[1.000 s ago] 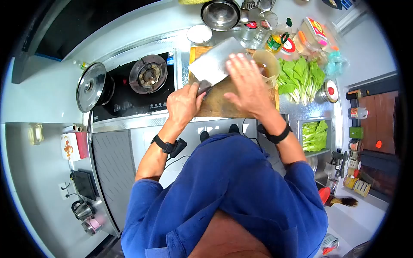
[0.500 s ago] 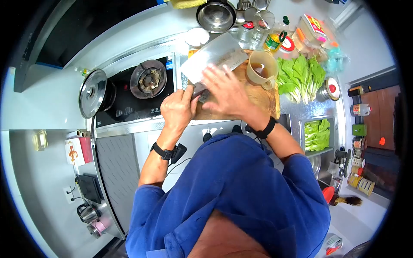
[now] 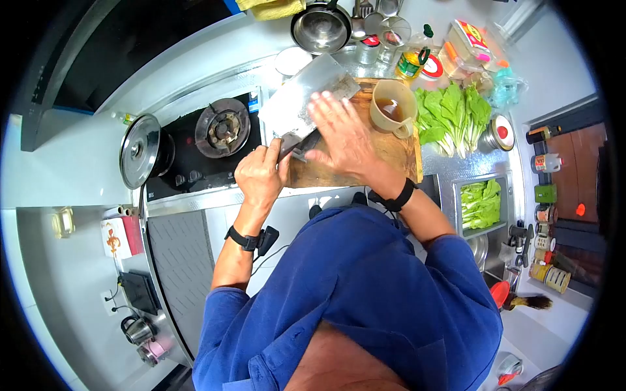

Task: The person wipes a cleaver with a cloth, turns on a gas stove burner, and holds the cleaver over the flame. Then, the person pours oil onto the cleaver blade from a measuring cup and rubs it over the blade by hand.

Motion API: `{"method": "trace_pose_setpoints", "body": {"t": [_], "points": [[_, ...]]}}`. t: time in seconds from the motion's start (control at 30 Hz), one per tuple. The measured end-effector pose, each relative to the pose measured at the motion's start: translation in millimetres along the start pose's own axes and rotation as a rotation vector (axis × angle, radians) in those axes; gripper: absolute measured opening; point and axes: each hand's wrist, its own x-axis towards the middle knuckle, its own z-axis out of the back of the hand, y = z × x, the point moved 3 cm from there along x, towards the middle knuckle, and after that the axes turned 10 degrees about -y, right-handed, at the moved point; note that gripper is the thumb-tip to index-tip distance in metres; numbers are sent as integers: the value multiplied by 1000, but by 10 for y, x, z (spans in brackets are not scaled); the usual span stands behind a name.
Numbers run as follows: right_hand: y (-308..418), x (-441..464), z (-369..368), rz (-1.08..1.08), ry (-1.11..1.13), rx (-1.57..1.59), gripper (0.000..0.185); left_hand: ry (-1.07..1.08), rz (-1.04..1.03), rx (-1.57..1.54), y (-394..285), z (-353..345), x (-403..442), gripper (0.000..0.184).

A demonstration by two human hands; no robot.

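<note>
My left hand is closed round the dark handle of a knife, at the near left edge of the wooden cutting board. My right hand is spread flat, palm down, over the knife's far end and hides part of it; whether it touches the blade I cannot tell. Just beyond both hands lies a pale, shiny rectangular sheet or shallow tray with small bits near its right end. A translucent mug of brown liquid stands on the board, right of my right hand.
Leafy greens lie right of the board, and more leaves fill a sink basket. A gas burner and a lidded pot are to the left. A pan, jars and an oil bottle line the back.
My left hand and the knife have shifted slightly left and toward me. The pale sheet has moved a little left, and my right hand stays spread. The whole view has shifted slightly.
</note>
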Motion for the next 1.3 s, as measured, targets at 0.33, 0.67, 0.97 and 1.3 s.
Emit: {"method": "trace_pose_setpoints", "body": {"t": [0.33,0.67,0.97,1.3], "points": [[-360,258,116,42,-6,-173,89,19,7,-78,-73,11,-55,35],[-359,255,278,66,119,-216,83,39,75,-85,-10,46,-148,36],[-7,39,221,75,185,-117,89,12,114,-87,2,59,-160,38],[-192,-52,227,27,79,-234,87,42,105,-51,4,126,-204,36]]}}
